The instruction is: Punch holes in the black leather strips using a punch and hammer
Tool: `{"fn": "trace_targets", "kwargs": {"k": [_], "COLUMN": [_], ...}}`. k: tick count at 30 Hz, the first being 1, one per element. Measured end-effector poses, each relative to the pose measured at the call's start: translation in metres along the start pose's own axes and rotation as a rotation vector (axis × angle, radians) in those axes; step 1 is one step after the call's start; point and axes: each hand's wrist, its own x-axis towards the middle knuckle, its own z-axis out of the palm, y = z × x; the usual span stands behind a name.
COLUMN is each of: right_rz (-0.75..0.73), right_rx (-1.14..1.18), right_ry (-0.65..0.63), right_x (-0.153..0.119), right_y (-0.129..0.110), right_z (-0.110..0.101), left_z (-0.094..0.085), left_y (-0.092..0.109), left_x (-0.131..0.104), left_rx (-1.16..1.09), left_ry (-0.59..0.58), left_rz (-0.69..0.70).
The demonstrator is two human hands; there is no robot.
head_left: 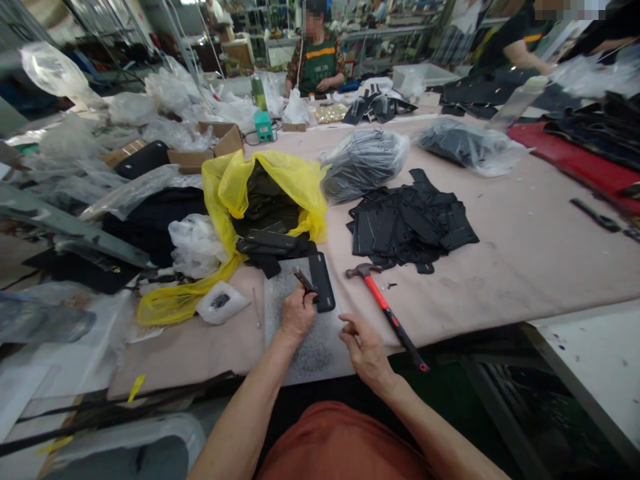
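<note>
Red shirt (343, 443) nearest, at the surface's (515, 260) near edge. Yellow bag (217, 193): dark pieces (267, 193), seemingly outstanding. Left hand (299, 313): fingers grasping narrow dark tool (303, 277) beside one black panel (325, 283), apparently mid-work, on grey board (320, 347). Right hand (367, 350): fingers curled, grip undeterminable. Hammer (385, 305) overhangs near edge; black heap (413, 220) beyond, completion undetermined.

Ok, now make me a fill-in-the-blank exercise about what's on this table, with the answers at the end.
1. The hand gripping a small dark object is the person's ____ one.
2. The hammer has a handle coloured black and ____.
3. The open bag with dark pieces inside is coloured ____.
4. In the picture, the pile of black pieces lies to the ____ of that bag.

Missing words: left; red; yellow; right.
</note>
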Motion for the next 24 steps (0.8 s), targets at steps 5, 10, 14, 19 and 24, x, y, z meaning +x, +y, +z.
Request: {"fn": "trace_targets", "kwargs": {"k": [5, 10, 14, 19, 24], "right_rz": [0.151, 0.407, 0.365, 0.217, 0.081], "right_rx": [-0.026, -0.534, -1.004, -0.612, -0.313], "right_ry": [-0.032, -0.052, -0.025, 0.233, 0.128], "right_x": [-0.039, -0.083, -0.092, -0.027, 0.064], "right_y": [0.013, 0.049, 0.075, 0.047, -0.009], "right_z": [-0.058, -0.115, -0.146, -0.122, -0.038], "left_z": [-0.001, -0.002, -0.001, -0.001, -0.001], "left_y": [-0.002, -0.001, -0.001, -0.004, -0.002], "left_x": [0.000, 0.000, 0.000, 0.001, 0.002], "left_rx": [-0.084, -0.085, -0.102, -0.109, -0.126], "left_ry": [0.007, 0.012, 0.014, 0.007, 0.022], "left_rz": [-0.014, -0.027, -0.028, -0.040, -0.029]}}
